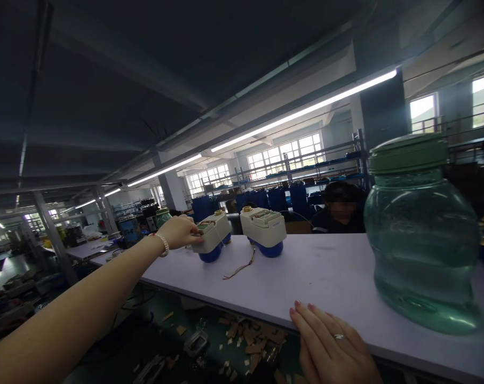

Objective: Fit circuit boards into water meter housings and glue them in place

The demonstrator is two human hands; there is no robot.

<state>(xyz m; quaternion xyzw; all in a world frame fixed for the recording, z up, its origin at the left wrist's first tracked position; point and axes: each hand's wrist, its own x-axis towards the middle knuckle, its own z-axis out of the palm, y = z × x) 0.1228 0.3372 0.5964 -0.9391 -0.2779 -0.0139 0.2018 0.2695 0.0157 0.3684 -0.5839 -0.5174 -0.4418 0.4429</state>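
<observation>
My left hand (pixel 181 231) reaches far out over a white shelf (pixel 325 277) and grips the left of two white and blue water meters (pixel 212 236), its fingers wrapped over the meter's near end. The second meter (pixel 264 229) stands just to its right, a thin wire (pixel 239 269) trailing from it onto the shelf. My right hand (pixel 332 344) rests flat on the shelf's near edge, fingers stretched out, holding nothing.
A big green-lidded clear jar (pixel 421 229) stands on the shelf at right. Behind the shelf sits a person in a dark cap (pixel 341 205). Below the shelf, cardboard scraps (pixel 245 338) litter a lower surface. Workbenches and racks fill the hall behind.
</observation>
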